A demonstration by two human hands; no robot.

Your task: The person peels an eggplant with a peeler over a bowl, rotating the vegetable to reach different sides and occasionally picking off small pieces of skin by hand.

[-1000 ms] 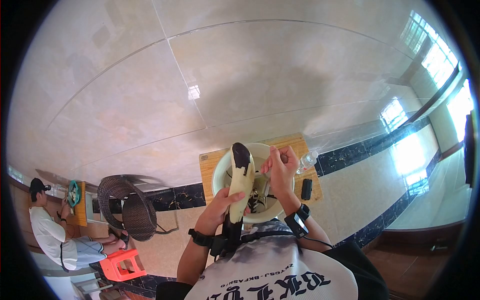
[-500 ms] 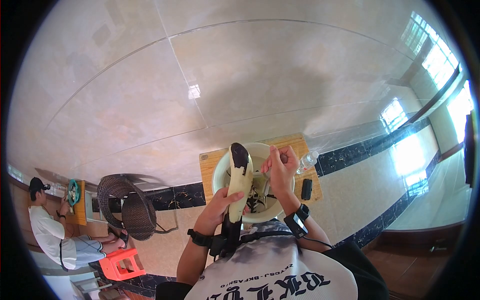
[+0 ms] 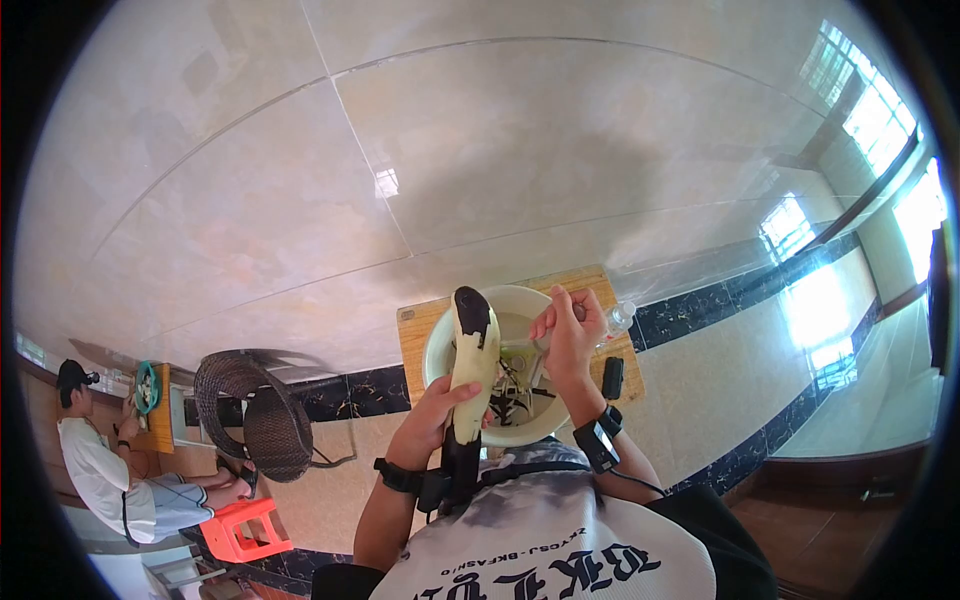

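Observation:
My left hand (image 3: 438, 410) is wrapped round the lower part of a long eggplant (image 3: 474, 355), held upright over the left side of a pale basin (image 3: 437, 342). Most of the eggplant's middle is bare and whitish, while dark skin covers its top tip and lower end. Over the basin's right side, my right hand (image 3: 572, 330) is closed on a peeler (image 3: 542, 343), largely hidden by the fingers. It is apart from the eggplant. Dark strips of peel (image 3: 510, 405) and some pale pieces lie inside the basin.
The basin stands on a small wooden table (image 3: 415, 325) against the tiled wall. A clear bottle (image 3: 621, 318) and a black object (image 3: 613, 378) are at its right. To the left are a wicker chair (image 3: 278, 430), a red stool (image 3: 247, 530) and a seated person (image 3: 95, 460).
My right hand has shifted slightly right, away from the eggplant. The eggplant's upper end has moved a little left in my left hand.

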